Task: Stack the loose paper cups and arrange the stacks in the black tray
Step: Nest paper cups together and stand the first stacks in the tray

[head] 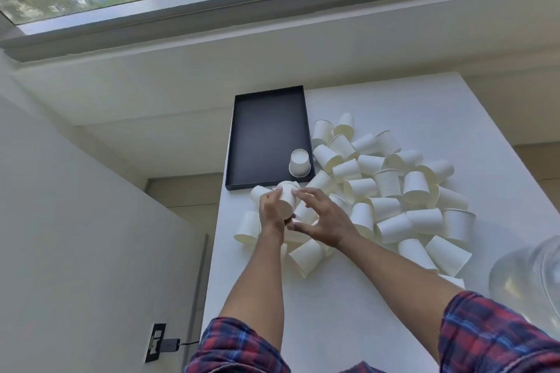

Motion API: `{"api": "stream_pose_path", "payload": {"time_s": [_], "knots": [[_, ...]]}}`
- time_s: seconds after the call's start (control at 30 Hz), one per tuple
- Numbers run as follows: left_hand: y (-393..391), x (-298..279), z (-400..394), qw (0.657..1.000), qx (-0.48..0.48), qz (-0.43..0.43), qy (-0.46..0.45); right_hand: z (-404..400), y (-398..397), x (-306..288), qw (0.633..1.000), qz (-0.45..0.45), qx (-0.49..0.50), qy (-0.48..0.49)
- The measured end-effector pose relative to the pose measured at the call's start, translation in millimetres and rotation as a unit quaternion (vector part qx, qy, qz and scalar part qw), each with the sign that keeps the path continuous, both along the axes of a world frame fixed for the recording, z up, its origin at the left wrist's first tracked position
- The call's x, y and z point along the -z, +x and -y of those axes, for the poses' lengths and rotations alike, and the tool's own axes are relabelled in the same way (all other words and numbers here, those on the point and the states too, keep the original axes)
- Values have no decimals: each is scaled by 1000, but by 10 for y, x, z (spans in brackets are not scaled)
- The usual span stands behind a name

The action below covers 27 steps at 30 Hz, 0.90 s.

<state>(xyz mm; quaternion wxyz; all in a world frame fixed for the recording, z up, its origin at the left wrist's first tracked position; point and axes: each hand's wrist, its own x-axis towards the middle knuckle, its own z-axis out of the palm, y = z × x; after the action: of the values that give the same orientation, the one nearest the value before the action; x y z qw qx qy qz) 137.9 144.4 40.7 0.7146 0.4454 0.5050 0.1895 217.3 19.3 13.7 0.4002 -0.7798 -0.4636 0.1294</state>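
I have my left hand [272, 209] curled round a small white paper cup [286, 195] just short of the shallow black rectangular tray [266, 130], my right hand [321, 221] spread beside it. I judge stacking has barely begun; next, nest another from the loose white cup heap [391, 191].

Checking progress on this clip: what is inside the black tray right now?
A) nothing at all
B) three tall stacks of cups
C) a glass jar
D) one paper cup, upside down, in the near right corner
D: a single upturned cup stands in the near right corner of the tray; the rest of the tray floor is bare.
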Motion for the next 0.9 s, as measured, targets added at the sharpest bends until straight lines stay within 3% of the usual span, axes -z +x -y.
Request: {"api": "stream_pose_path", "payload": {"time_s": [0.27, 0.5, 0.73, 0.9], "knots": [[381, 77, -475, 999, 24, 18, 22, -645, 313, -19, 999, 51, 12, -13], [629, 178, -794, 997, 60, 20, 35, -1028, 637, -19, 982, 185, 14, -41], [727, 291, -1094, 992, 65, -99, 50, -1305, 766, -44, 964, 250, -47, -82], [730, 284, -1199, 970, 102, -175, 132, -1527, 783, -65, 972, 186, -25, -145]]}}
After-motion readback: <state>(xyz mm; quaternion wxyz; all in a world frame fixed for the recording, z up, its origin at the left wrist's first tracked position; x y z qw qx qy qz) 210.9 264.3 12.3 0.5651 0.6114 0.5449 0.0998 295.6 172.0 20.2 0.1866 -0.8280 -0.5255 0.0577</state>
